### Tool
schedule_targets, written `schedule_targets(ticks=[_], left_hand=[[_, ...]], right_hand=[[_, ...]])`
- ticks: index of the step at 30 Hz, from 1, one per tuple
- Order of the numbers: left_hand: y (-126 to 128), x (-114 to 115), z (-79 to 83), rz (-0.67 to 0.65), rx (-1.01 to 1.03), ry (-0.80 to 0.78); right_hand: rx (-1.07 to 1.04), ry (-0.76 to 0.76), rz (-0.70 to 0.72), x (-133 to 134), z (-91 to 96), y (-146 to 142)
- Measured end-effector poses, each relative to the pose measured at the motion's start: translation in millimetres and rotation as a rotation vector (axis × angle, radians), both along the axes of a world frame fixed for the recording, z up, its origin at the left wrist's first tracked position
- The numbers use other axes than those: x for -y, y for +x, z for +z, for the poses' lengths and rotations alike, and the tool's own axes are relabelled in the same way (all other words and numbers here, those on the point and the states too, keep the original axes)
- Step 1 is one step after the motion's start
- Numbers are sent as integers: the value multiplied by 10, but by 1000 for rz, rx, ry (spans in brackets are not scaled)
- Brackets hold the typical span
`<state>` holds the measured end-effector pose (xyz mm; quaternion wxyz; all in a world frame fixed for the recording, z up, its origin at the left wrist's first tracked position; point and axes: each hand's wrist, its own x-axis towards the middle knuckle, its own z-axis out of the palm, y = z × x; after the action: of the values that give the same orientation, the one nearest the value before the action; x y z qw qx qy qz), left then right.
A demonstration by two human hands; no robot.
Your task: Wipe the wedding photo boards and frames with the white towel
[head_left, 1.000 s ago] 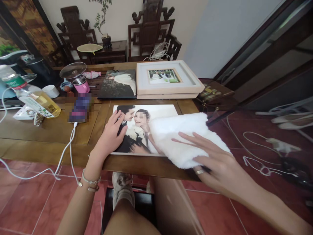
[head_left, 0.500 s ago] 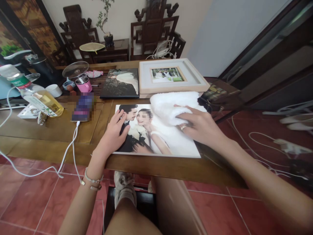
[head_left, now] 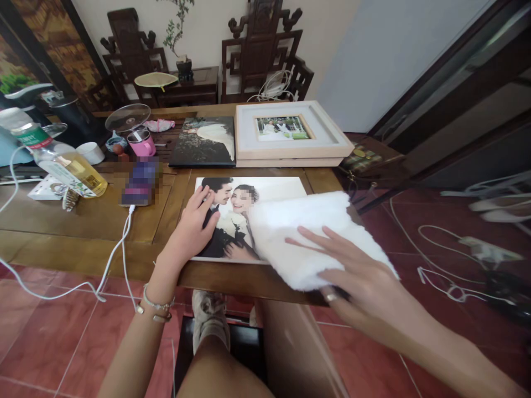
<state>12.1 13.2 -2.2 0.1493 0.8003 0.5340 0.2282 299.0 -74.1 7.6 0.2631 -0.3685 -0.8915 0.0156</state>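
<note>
A photo print of a couple (head_left: 232, 232) lies flat near the front edge of the wooden table (head_left: 166, 260). My left hand (head_left: 194, 221) rests on the print's left side, its fingers stretched out. On the print's right part lies a fluffy white cloth (head_left: 302, 243), which covers much of that side and hangs past the right and front edges. My right hand (head_left: 352, 265) grips the cloth, with some fingers extended across its top and others hidden at the near edge.
Behind the print lie a dark photo panel (head_left: 203, 141) and a light wooden picture frame (head_left: 290, 160). To the left are a charging phone (head_left: 141, 182), a tilted bottle (head_left: 70, 160), a pink mug (head_left: 141, 143) and a white cup (head_left: 90, 153). White cables (head_left: 120, 243) hang off the front edge.
My right hand has moved the cloth toward me, from the print's upper right down to its lower right, and the cloth is more spread out. My left hand stays in place.
</note>
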Motion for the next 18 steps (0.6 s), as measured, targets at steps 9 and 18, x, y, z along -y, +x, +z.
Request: schedule_targets(ticks=[9, 18], left_hand=[[-3, 36, 10, 3, -4, -2], [-9, 167, 38, 10, 2, -41]], right_hand=[[1, 4, 27, -204, 70, 19], [12, 31, -204, -864, -98, 134]])
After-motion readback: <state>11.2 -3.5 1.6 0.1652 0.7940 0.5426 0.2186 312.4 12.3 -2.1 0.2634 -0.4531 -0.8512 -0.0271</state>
